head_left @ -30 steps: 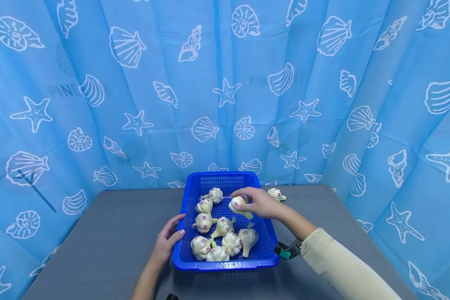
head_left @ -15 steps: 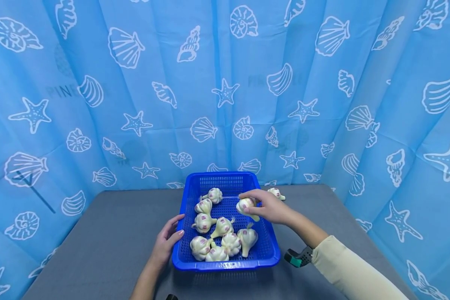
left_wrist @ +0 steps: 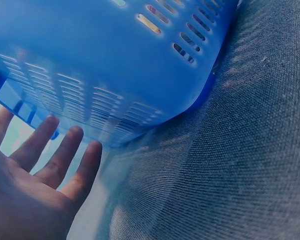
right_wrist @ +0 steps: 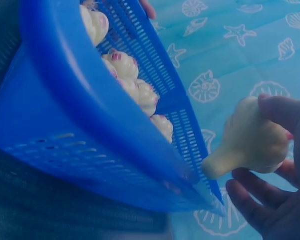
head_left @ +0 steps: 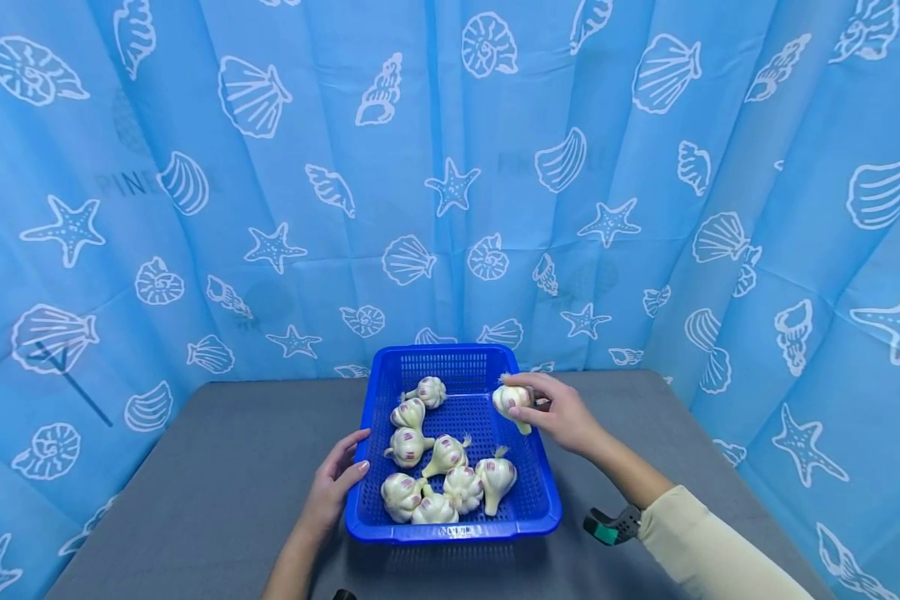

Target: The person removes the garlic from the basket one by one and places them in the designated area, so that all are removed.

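A blue plastic basket [head_left: 459, 531] with slotted walls stands on the grey table, several garlic bulbs [head_left: 408, 447] lying inside it. My right hand [head_left: 566, 417] pinches one garlic bulb [head_left: 512, 400] between thumb and fingers above the basket's right rim. In the right wrist view this garlic bulb [right_wrist: 252, 137] is held with its stem slanting down toward the basket wall. At the basket's left side, my left hand [head_left: 332, 483] rests thumb and fingertips against the rim. The left wrist view shows the left hand's fingers [left_wrist: 85, 172] fairly straight and spread alongside the slotted wall.
Another garlic bulb [head_left: 552, 387] lies on the grey table [head_left: 217, 483] beyond the basket's right side, partly behind the right hand. A blue curtain [head_left: 450, 208] with white shell prints hangs around the table's back and sides.
My right hand has carried the garlic bulb rightward, from over the basket's middle to its right rim. The left hand and the basket stay where they were.
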A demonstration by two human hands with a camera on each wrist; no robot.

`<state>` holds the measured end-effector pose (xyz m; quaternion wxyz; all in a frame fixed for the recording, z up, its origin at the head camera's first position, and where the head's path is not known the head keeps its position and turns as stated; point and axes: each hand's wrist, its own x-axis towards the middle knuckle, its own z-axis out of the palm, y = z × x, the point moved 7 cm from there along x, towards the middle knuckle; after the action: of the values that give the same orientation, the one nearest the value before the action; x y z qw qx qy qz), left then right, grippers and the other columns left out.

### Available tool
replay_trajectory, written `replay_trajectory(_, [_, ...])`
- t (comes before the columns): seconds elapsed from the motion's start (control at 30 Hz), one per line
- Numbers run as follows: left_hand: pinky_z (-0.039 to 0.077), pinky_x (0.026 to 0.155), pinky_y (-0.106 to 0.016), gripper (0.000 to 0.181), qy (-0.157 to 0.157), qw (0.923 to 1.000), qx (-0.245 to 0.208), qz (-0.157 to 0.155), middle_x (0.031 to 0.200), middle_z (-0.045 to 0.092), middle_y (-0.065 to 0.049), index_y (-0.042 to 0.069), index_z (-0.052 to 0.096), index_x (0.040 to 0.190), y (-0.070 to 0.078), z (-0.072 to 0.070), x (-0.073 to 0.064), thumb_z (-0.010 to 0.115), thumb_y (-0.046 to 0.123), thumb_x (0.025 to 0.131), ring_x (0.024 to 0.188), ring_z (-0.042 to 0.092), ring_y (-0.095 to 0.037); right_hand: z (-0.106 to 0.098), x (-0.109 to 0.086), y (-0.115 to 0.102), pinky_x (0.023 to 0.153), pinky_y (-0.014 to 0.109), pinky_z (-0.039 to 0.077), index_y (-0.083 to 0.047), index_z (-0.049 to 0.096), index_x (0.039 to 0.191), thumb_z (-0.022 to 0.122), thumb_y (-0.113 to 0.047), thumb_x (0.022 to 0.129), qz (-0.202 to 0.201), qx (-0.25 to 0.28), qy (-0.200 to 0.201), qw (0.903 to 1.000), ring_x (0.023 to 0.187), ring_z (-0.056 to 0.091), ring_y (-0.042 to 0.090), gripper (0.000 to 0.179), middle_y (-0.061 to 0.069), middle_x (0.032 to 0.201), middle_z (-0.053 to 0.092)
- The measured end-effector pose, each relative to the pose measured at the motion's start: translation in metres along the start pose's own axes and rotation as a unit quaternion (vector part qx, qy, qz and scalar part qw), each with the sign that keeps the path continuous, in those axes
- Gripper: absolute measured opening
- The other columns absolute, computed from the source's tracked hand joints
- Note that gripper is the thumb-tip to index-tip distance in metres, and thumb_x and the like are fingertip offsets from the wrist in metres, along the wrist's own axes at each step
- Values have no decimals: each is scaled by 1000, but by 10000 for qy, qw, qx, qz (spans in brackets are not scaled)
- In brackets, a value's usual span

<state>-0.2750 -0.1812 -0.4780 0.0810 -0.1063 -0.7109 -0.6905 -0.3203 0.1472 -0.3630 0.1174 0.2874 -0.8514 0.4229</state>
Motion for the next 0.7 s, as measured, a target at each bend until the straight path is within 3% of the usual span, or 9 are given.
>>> replay_trajectory(0.17, [49, 85, -32, 44, -2, 10000, -15, 75, 137, 49, -26, 4, 48, 139, 0, 0, 1, 54, 8, 96, 118, 51, -37, -8, -3, 6, 76, 33, 54, -2, 62, 126, 73, -9, 86, -251, 267, 372, 9986, 108, 59, 28, 42, 14, 131, 58])
replay_trajectory(0.47, [49, 85, -33, 45, -42, 9999, -63, 68, 138, 48, -26, 5, 48, 140, 0, 0, 0, 54, 10, 96, 120, 51, -43, -17, -9, 15, 74, 36, 55, 0, 63, 122, 75, -2, 83, -296, 420, 961, 9940, 105, 58, 27, 41, 17, 130, 56])
replay_trajectory(0.7, [47, 91, -48, 45, -4, 10000, 85, -34, 139, 47, -24, 8, 48, 141, 0, 0, -1, 54, 14, 97, 121, 50, -42, -24, -12, 24, 74, 30, 55, 4, 64, 120, 77, 5, 78, -438, 513, 1454, 9871, 101, 60, 24, 44, 22, 126, 57])
